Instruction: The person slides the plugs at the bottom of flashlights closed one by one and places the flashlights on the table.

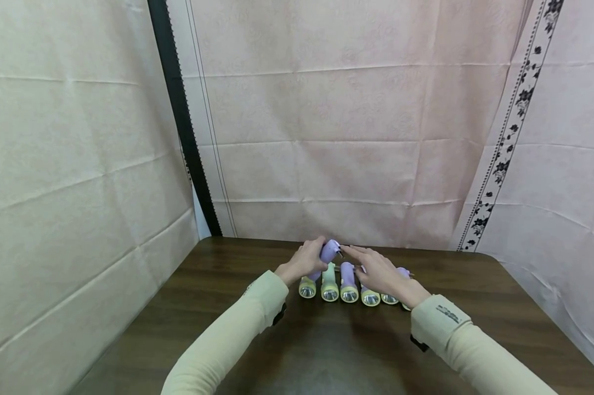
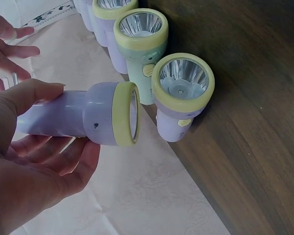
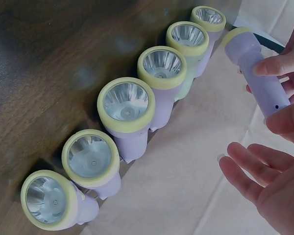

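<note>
My left hand (image 1: 303, 262) grips a purple flashlight (image 2: 71, 112) with a yellow lens rim, thumb on one side and fingers on the other. It is held above the table, and thin metal prongs (image 2: 11, 81) stick out of its tail end. My right hand (image 1: 375, 270) is beside that tail end with its fingers loosely extended. In the right wrist view its thumb (image 3: 289, 120) overlaps the tail; whether it touches cannot be seen. Below the hands several flashlights line up in a row, among them a green one (image 3: 187, 63) and a purple one (image 3: 130, 110).
The row's lens ends face the near side of the brown wooden table (image 1: 316, 356). Pale cloth (image 1: 326, 164) hangs behind the table and at both sides. A purple flashlight (image 2: 179, 105) forms the left end of the row.
</note>
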### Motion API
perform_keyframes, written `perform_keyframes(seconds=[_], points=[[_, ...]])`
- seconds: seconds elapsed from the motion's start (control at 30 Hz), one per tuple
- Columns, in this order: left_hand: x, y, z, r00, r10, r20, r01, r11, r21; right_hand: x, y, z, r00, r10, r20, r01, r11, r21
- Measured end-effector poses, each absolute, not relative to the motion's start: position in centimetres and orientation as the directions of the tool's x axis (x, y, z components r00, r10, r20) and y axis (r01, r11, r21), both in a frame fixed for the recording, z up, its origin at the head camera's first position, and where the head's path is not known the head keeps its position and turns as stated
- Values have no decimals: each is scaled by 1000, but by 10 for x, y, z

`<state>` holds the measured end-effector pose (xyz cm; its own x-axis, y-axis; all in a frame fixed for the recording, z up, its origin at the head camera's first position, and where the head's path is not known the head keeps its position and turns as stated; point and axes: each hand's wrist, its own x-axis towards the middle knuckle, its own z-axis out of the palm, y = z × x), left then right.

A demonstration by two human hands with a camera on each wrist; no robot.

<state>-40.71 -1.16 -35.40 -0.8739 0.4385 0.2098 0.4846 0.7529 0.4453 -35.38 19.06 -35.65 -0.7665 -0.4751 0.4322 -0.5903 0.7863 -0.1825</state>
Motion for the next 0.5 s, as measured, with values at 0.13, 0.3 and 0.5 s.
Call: perform_keyframes(seconds=[0.13, 0.3, 0.5], points=[[-408, -11, -353, -869, 450, 207, 494, 751, 438, -354, 192, -355, -767, -469, 438, -587, 789, -183], [-409, -11, -352, -849, 475, 231, 528, 739, 419, -353, 193, -354, -775, -464, 429, -575, 800, -174], [-406, -12, -352, -825, 504, 255, 564, 714, 415, -353, 194, -355, -780, -466, 417, -574, 799, -181]])
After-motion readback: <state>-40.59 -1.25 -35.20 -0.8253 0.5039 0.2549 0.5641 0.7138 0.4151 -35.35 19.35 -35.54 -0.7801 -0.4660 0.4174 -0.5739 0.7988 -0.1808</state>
